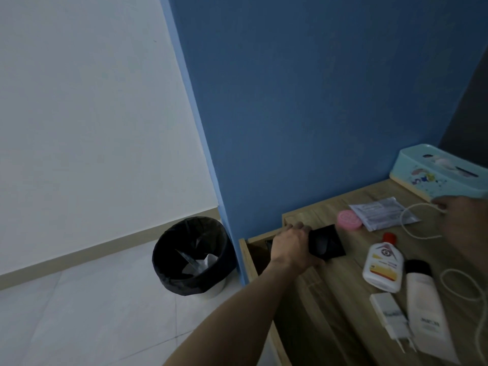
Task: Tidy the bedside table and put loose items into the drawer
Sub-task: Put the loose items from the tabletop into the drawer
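Observation:
My left hand grips a flat black wallet-like item at the left edge of the wooden bedside table, just above the open drawer. My right hand rests at the far right, its fingers on a white cable beside the tissue box. Loose on the tabletop lie a pink round case, a silver foil packet, a white bottle with a red cap, a white tube with a black cap and a white charger plug.
A light blue tissue box stands at the back right against the blue wall. A bin lined with a black bag sits on the tiled floor left of the table. A second cable loop lies at the right edge.

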`<control>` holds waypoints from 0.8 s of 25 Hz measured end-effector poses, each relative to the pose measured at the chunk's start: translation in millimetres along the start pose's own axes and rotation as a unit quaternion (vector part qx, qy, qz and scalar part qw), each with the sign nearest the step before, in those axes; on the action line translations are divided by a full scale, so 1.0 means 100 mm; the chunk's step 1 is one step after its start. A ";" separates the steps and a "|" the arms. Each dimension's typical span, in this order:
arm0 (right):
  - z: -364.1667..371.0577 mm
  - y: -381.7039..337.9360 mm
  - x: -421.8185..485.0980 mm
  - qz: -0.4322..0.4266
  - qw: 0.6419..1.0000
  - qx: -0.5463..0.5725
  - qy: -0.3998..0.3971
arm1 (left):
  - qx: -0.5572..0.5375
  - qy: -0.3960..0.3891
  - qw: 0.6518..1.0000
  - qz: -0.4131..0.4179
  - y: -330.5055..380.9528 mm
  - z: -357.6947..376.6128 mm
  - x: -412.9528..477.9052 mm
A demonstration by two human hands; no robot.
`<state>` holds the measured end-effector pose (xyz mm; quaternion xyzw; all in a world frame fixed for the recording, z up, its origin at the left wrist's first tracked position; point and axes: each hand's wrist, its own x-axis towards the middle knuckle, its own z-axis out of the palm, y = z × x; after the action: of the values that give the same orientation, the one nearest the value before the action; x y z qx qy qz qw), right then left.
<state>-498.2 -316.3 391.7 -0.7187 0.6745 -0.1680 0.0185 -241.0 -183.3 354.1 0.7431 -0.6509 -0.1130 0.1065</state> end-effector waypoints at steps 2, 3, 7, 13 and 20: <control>0.16 0.09 0.09 0.007 0.999 0.017 -0.035 | -0.003 0.001 1.000 0.002 -0.01 -0.01 -0.01; 0.25 0.18 0.16 0.004 0.999 0.019 -0.028 | -0.003 0.003 1.000 0.001 0.00 -0.02 -0.01; -0.11 -0.07 -0.10 -0.042 0.998 0.033 0.018 | 0.000 0.010 1.000 0.005 0.08 -0.02 0.02; -0.13 -0.13 -0.16 -0.011 0.999 0.041 -0.005 | -0.005 0.023 0.999 0.023 0.26 -0.02 0.10; -0.05 -0.09 -0.13 -0.032 0.997 0.003 0.065 | -0.038 0.072 0.995 -0.048 0.20 0.00 0.09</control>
<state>-491.4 -302.1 396.2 -0.7272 0.6508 -0.2166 -0.0286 -258.8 -194.5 360.0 0.7753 -0.6002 -0.0883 0.1759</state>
